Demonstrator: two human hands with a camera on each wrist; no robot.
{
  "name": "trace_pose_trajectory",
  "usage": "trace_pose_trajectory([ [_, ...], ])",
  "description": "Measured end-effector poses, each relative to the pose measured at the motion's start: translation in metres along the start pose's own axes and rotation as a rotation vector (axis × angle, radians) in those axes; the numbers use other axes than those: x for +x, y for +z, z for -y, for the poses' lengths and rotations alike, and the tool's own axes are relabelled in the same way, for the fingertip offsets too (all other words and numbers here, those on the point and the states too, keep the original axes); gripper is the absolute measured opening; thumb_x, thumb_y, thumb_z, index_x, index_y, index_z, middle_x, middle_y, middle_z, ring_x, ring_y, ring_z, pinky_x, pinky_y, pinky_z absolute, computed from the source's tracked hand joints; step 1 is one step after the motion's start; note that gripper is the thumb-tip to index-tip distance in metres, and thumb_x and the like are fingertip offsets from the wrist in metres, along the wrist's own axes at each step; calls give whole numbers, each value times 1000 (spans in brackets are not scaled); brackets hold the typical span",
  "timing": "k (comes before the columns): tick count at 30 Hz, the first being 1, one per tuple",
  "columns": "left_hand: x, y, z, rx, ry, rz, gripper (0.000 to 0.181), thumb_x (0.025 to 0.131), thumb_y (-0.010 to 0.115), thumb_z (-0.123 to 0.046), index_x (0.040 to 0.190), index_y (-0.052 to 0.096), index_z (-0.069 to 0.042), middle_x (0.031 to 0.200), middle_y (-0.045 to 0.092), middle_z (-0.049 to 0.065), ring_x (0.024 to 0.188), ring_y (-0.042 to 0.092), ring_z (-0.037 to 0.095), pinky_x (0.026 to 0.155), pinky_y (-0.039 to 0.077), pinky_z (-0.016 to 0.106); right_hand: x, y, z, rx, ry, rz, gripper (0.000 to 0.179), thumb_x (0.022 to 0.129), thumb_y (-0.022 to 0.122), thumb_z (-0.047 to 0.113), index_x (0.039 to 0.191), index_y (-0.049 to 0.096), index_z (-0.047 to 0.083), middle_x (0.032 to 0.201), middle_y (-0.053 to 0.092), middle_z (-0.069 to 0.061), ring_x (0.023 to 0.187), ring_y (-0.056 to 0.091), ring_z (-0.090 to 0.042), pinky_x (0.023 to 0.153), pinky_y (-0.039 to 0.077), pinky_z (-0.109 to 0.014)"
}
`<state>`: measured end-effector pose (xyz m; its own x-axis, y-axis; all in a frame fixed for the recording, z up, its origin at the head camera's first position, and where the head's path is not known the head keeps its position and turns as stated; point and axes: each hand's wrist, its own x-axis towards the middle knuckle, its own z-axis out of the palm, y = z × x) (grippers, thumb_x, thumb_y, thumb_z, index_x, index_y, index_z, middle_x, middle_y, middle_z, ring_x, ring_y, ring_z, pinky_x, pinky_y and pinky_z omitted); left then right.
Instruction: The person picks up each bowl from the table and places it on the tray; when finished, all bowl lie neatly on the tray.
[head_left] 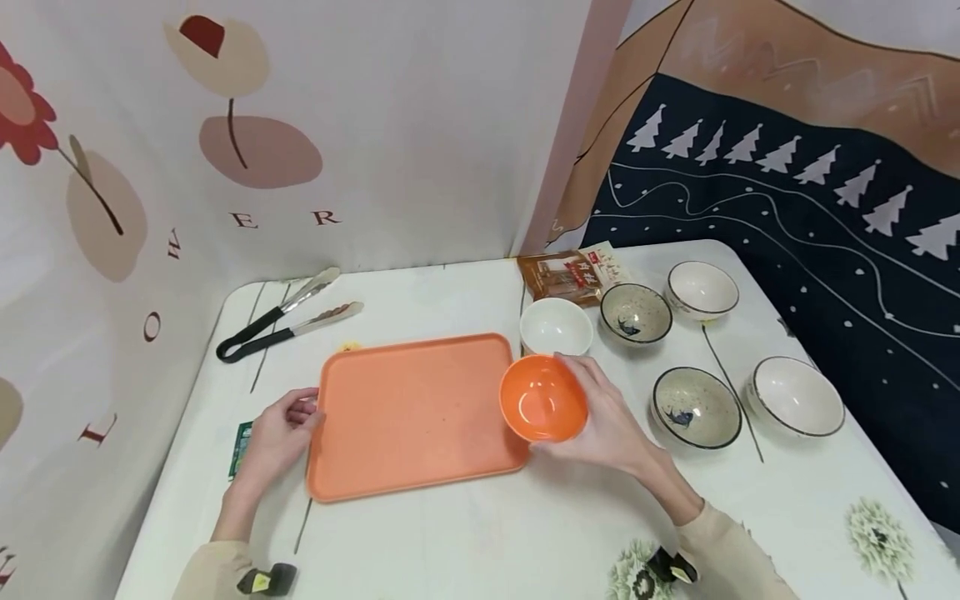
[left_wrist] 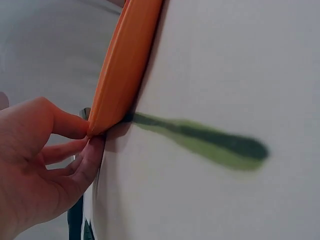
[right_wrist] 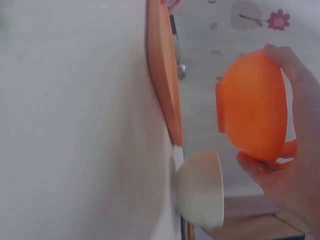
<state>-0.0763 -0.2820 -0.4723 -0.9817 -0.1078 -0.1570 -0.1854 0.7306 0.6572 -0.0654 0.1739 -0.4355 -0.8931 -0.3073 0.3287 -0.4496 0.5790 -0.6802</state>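
Pale fabric printed with flowers and letters [head_left: 420,167] hangs behind a white-covered table [head_left: 450,542], and a dark cloth with white trees [head_left: 750,192] hangs to the right. An orange bowl [head_left: 542,400] is held up off the table at the right end of an orange tray [head_left: 420,417]; its mouth faces up in the head view, and its smooth inside catches a glint of light. Fingers of the right hand [head_left: 611,429] are clamped on the bowl, thumb on the near side and fingers at the far side of the rim. That forearm comes in from the lower right, angled toward the tray. On the tray's left edge, the left hand [head_left: 277,437] pinches the rim between thumb and index finger, its other fingers curled; its forearm rises from the lower left.

Just behind the orange bowl stands a white bowl [head_left: 557,325]. Farther right are two speckled bowls, one in front [head_left: 697,408] and one behind [head_left: 636,312], each with a dark figure painted inside, and two cream bowls with dark rims [head_left: 797,396]. A brown packet [head_left: 558,277] lies at the back. Black-handled tongs [head_left: 272,340] lie spread behind the tray's left end, and a green packet [head_left: 240,450] sits partly hidden by the left hand.
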Motion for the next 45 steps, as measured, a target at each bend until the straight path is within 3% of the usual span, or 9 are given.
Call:
trace_pose_trajectory([
  [5,1,-4,0,16,-14,32,45,98,61,-16,139,55,1,110,65,17,95,61,24,72,48,21,19,20,11,40,24,43,111,58,95,46,149,44,9,138,52,-6,117,61,-27,91,57,-47],
  [18,5,1,-3,-23,-34,34,46,98,63,-17,140,54,0,111,64,16,96,59,23,72,47,20,69,64,28,78,-59,138,111,59,91,52,151,42,14,140,48,0,125,52,-19,101,51,-48],
  [34,0,-5,-2,-24,-37,16,45,98,64,-17,139,56,-1,110,65,15,94,59,22,72,48,20,135,124,64,105,-81,332,109,66,85,63,152,38,15,138,46,1,115,54,-13,93,54,-35],
  [45,-2,-4,-4,-41,-78,38,46,97,62,-13,141,54,0,116,63,19,100,60,27,73,48,17,164,169,79,30,-132,453,114,69,84,60,154,33,5,136,46,-7,112,54,-14,92,54,-28],
])
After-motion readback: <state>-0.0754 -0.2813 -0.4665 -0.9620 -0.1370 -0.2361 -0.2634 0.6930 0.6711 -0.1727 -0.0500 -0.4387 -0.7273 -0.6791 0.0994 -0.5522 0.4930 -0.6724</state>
